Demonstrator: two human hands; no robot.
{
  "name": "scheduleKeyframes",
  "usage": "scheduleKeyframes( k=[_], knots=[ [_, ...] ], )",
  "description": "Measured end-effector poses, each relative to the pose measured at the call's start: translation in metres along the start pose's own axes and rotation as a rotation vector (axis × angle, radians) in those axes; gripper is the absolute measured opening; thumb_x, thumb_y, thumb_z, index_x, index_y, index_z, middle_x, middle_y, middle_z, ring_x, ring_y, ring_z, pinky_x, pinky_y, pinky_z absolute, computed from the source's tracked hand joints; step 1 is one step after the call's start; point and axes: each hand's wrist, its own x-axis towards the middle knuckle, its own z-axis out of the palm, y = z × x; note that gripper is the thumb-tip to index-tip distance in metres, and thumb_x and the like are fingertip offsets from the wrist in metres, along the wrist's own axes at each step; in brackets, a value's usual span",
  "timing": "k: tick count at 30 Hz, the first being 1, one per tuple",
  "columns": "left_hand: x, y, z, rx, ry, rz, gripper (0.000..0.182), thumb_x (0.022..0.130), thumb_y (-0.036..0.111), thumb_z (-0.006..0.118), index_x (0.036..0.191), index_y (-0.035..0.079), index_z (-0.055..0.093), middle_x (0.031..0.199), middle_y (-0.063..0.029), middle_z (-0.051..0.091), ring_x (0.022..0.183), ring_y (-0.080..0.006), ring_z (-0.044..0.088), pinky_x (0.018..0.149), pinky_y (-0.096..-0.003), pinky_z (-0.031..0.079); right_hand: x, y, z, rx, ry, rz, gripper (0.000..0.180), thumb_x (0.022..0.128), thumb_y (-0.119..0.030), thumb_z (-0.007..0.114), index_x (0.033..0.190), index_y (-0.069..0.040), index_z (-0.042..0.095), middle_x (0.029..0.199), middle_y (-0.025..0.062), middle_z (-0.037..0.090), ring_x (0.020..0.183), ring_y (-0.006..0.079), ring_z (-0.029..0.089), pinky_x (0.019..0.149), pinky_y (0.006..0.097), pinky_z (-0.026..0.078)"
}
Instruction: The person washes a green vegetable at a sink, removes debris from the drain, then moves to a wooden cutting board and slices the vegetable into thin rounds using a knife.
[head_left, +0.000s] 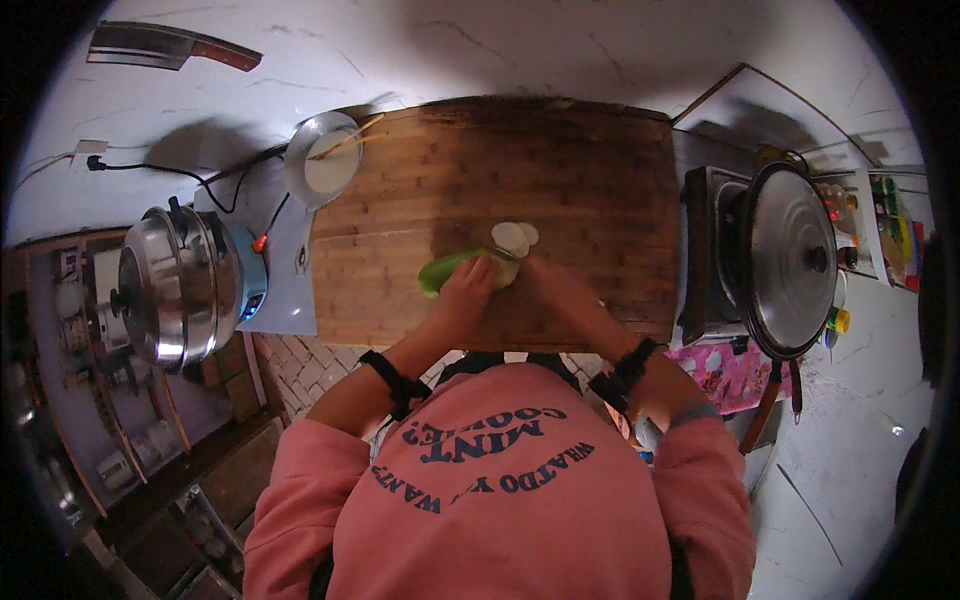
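My left hand (466, 294) presses a green squash or similar long vegetable (439, 274) against the wooden cutting board (390, 300), fingers curled over its top near the pale cut end. Blurred by motion, my right hand (559, 289) is closed at the vegetable's right end. Only a thin edge of a knife blade (507, 254) shows beside the cut face; its handle is hidden in the right hand. Two pale round slices (511, 239) lie overlapping on the board just beyond the blade.
A metal bowl (296, 169) of pale batter-like mix with chopsticks (352, 142) stands at the board's back left corner. Left is a lidded steel steamer (176, 289) on a blue base (251, 274). Right, a lidded pan (787, 255) rests on a stove (709, 255). A cleaver (161, 46) is at the wall.
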Motion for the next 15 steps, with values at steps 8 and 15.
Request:
scheduleKeyframes(
  k=[8,15],
  knots=[
    [0.000,-0.002,0.002,-0.006,0.020,0.016,0.039,0.077,0.005,0.059,0.115,0.000,0.060,0.119,-0.0166,0.056,0.111,-0.0342,0.057,0.090,-0.0406,0.053,-0.069,-0.020,-0.065,-0.109,-0.082,0.015,0.036,0.089,-0.024,0.063,0.118,-0.010,0.049,0.103,0.0174,0.071,0.089,0.0388,0.071,0.070,0.0506,0.056],
    [0.003,0.001,-0.002,-0.022,-0.012,-0.012,0.041,0.078,0.005,0.059,0.118,-0.001,0.058,0.125,-0.0170,0.056,0.114,-0.0344,0.057,0.090,-0.0400,0.053,-0.047,-0.018,-0.044,-0.135,-0.007,-0.046,0.033,0.090,-0.022,0.061,0.118,-0.011,0.049,0.094,0.0143,0.071,0.082,0.0369,0.071,0.064,0.0487,0.056]
  ],
)
